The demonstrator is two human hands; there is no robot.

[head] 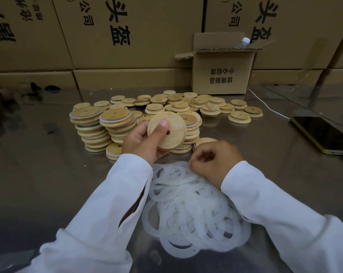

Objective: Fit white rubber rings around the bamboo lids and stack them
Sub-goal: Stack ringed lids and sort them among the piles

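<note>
My left hand [143,139] holds a round bamboo lid [169,133] with a small hole, tilted toward me, thumb pressed on its face. My right hand [214,160] pinches the edge of a white rubber ring [178,175] at the top of a heap of white rings [194,211] near the table's front. Behind my hands stand three stacks of ringed lids [95,129], and farther back lies a loose spread of bare bamboo lids [198,104].
The work surface is a shiny metal table [38,154]. An open cardboard box [220,73] with a plastic bottle [243,43] stands at the back. A phone [322,133] on a white cable lies at the right. Large cartons [127,36] wall off the back.
</note>
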